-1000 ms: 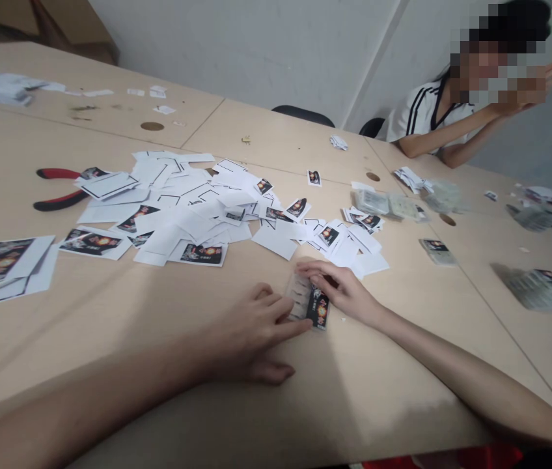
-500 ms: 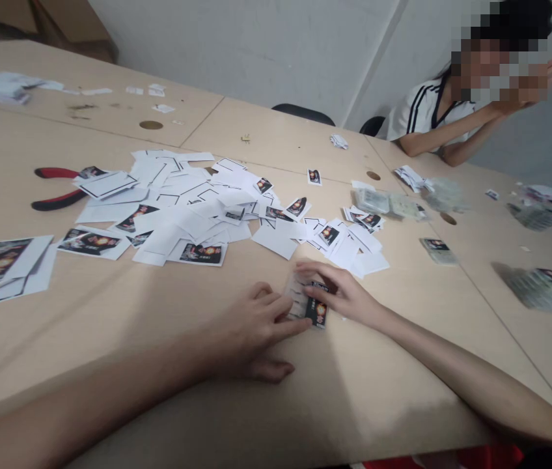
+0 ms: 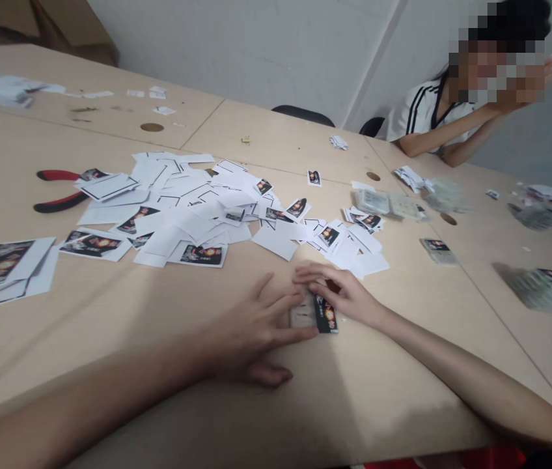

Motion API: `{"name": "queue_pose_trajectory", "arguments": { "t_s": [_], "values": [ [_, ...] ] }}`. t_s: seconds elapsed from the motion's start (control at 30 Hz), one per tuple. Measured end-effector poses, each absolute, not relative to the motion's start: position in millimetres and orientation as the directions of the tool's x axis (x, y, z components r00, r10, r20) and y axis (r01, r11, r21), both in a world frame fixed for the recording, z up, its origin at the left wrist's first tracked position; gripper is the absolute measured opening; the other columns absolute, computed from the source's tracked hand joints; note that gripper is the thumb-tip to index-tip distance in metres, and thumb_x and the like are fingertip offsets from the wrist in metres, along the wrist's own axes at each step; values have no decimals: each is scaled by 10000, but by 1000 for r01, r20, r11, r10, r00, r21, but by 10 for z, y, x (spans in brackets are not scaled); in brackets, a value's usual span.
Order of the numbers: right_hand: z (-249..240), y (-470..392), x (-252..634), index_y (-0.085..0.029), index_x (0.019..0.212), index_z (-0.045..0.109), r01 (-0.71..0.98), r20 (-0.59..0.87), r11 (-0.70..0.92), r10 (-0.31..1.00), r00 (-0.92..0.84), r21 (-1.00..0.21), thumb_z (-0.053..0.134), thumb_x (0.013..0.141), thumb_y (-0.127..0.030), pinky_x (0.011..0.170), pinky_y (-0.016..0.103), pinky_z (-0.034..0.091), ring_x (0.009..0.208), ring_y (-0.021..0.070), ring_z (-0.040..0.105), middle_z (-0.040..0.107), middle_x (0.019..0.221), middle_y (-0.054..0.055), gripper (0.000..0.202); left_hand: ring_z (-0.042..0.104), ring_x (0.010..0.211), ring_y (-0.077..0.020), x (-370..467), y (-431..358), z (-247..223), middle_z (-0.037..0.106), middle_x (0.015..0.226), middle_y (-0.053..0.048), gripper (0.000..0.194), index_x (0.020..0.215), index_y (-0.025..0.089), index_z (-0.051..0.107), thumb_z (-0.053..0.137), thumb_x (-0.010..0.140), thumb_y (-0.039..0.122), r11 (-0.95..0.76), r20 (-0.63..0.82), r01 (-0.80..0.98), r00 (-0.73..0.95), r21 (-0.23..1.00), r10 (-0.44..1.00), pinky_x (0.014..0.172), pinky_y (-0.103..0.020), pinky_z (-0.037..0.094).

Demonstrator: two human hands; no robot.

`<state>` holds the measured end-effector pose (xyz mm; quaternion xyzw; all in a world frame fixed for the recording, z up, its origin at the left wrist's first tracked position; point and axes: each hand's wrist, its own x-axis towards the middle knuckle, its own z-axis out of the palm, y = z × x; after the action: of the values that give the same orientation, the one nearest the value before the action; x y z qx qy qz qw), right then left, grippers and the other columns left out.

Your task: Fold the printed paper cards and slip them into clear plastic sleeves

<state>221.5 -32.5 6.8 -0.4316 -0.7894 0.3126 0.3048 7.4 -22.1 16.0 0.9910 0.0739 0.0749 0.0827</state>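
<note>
Small clear box [image 3: 309, 314] with a dark printed label [image 3: 327, 316] lay on the table [image 3: 183, 417], on the near side of the paper pile [image 3: 168, 215], toward its right end and apart from it. Both hands were on the box. Left hand [image 3: 259, 326]: fingers spread apart, palm down, fingertips over the clear part and near edge, thumb off to the near side; not clamped. Right hand [image 3: 344, 293]: fingers bent and close together over the box's far edge, thumb by the label; couldn't tell whether it was pinching, fingers hid the contact.

The pile was loose white sheets, some with dark pictures. Red-and-black handles [image 3: 58, 174] stuck out of its left side, rest covered. More sheets [image 3: 2, 260] lay left of the pile, near side. Right of the pile: a group of clear boxes [image 3: 371, 202], then a single labelled box [image 3: 437, 251], and farther right a bigger stack [image 3: 544, 290], blurred. One small picture card [image 3: 314, 177] lay just beyond the pile's right part. Co-worker in a white shirt [image 3: 417, 114] sat beyond the pile, far right, forearms raised.
</note>
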Motion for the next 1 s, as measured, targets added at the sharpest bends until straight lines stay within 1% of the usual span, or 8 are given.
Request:
{"name": "queue_pose_trajectory", "arguments": {
  "t_s": [0.07, 0.13, 0.27, 0.4, 0.6, 0.73, 0.87, 1.0],
  "values": [
    [79, -337, 2201, -221, 1085, 489, 523, 177, 382, 900, -399, -762, 456, 807, -215, 600, 255, 487, 815, 143, 567, 537, 1101, 44, 279, 295, 1160, -322, 71, -219, 170, 355, 1233, -187, 564, 1209, 262, 357, 512, 696, 437, -976, 140, 150, 975, 160, 173, 887, -604, 121],
    [75, -342, 2189, -221, 1095, 479, 538, 167, 360, 912, -374, -762, 505, 778, -239, 524, 237, 473, 758, 139, 568, 518, 1121, 52, 319, 349, 1115, -312, 70, -224, 179, 423, 1170, -166, 546, 1193, 261, 379, 512, 691, 431, -971, 151, 178, 968, 159, 203, 900, -590, 118],
    [29, -324, 2193, -208, 1041, 515, 503, 206, 366, 915, -346, -783, 469, 798, -208, 692, 275, 484, 891, 157, 554, 551, 1067, 52, 248, 404, 1050, -300, 70, -242, 192, 460, 1142, -139, 538, 1196, 237, 379, 482, 706, 435, -966, 135, 176, 970, 189, 203, 901, -544, 186],
    [-4, -312, 2214, -202, 969, 558, 480, 254, 391, 911, -326, -786, 381, 838, -180, 859, 327, 417, 978, 153, 526, 580, 1016, 46, 222, 410, 1032, -283, 69, -251, 205, 492, 1114, -122, 512, 1175, 170, 399, 455, 731, 420, -964, 121, 170, 973, 205, 197, 923, -512, 194],
    [7, -310, 2215, -213, 1029, 530, 498, 251, 420, 894, -371, -759, 480, 791, -205, 857, 320, 416, 1007, 168, 505, 545, 1078, 45, 243, 417, 991, -278, 65, -254, 201, 515, 1080, -127, 500, 1110, 113, 452, 462, 710, 412, -963, 138, 151, 973, 222, 185, 926, -470, 223],
    [-21, -283, 2225, -210, 981, 548, 478, 277, 420, 898, -342, -771, 367, 841, -178, 895, 338, 386, 1013, 157, 502, 564, 1040, 44, 231, 425, 969, -267, 74, -269, 212, 500, 1113, -111, 525, 1141, 132, 431, 460, 712, 433, -964, 138, 155, 973, 215, 187, 922, -464, 226],
    [-13, -294, 2216, -203, 1014, 520, 486, 242, 345, 934, -263, -803, 402, 835, -231, 864, 332, 411, 999, 167, 511, 553, 1063, 53, 217, 455, 910, -265, 86, -302, 217, 511, 1096, -118, 570, 1185, 141, 391, 466, 711, 449, -957, 83, 223, 967, 184, 242, 837, -446, 306],
    [23, -315, 2199, -216, 1069, 499, 504, 253, 411, 901, -353, -760, 497, 787, -246, 882, 346, 399, 1035, 185, 487, 528, 1105, 63, 284, 429, 1011, -280, 75, -300, 188, 468, 1164, -137, 621, 1235, 145, 323, 468, 708, 440, -956, 122, 217, 962, 196, 243, 860, -446, 292]
  ]
}}
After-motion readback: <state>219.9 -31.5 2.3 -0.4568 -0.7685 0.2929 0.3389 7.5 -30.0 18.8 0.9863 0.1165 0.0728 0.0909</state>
